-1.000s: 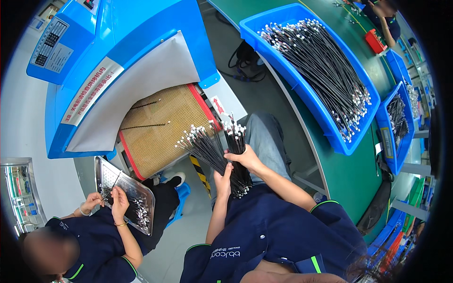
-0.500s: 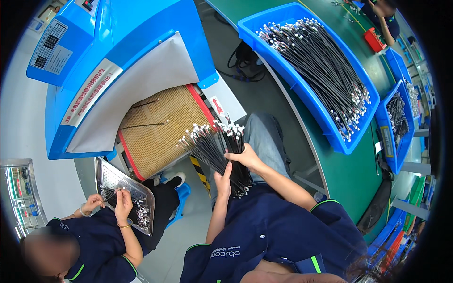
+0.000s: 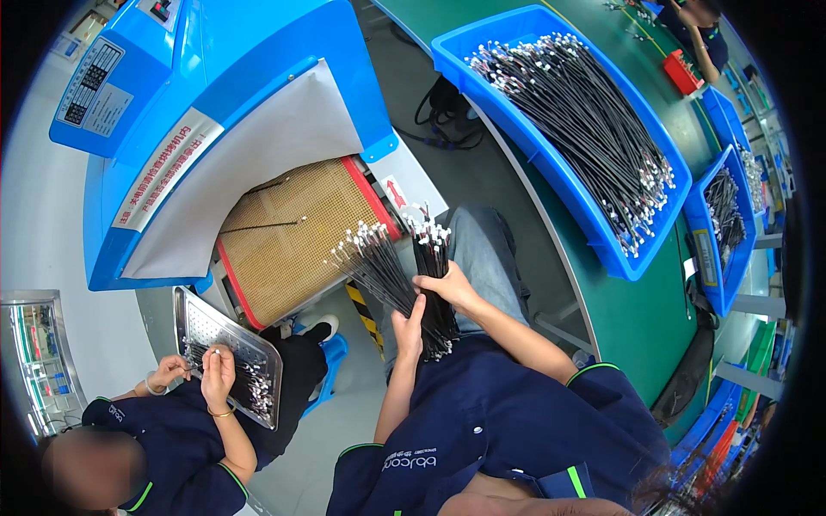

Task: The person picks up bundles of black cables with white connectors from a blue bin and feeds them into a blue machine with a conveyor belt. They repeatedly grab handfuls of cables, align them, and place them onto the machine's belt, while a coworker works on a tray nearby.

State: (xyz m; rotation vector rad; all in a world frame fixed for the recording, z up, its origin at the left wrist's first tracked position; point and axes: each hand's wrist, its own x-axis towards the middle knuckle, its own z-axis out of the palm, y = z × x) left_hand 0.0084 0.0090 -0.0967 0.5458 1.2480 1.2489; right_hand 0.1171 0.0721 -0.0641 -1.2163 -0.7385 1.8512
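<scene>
Both my hands are closed round black cables with small white connectors, held upright over my lap. My left hand (image 3: 408, 328) wraps the lower part of a wide, fanned-out cable bundle (image 3: 376, 268) that leans to the left. Against its right side, my right hand (image 3: 449, 287) grips a narrower cable bundle (image 3: 430, 251), thumb across the front. The two bundles part at the top and run together below my hands, where more white connectors show near my waist. Some of my fingers are hidden behind the cables.
Ahead stands a blue machine (image 3: 249, 77) with a mesh conveyor belt (image 3: 292, 249) carrying a few cables. On the green table (image 3: 615, 297) at right sits a blue bin (image 3: 551, 159) full of cables. At lower left, a co-worker handles cables over a metal tray (image 3: 271, 357).
The tops of the two bundles have shifted slightly to the right, and the gap between them shows more clearly. My hands have barely moved. The co-worker's hands have shifted slightly.
</scene>
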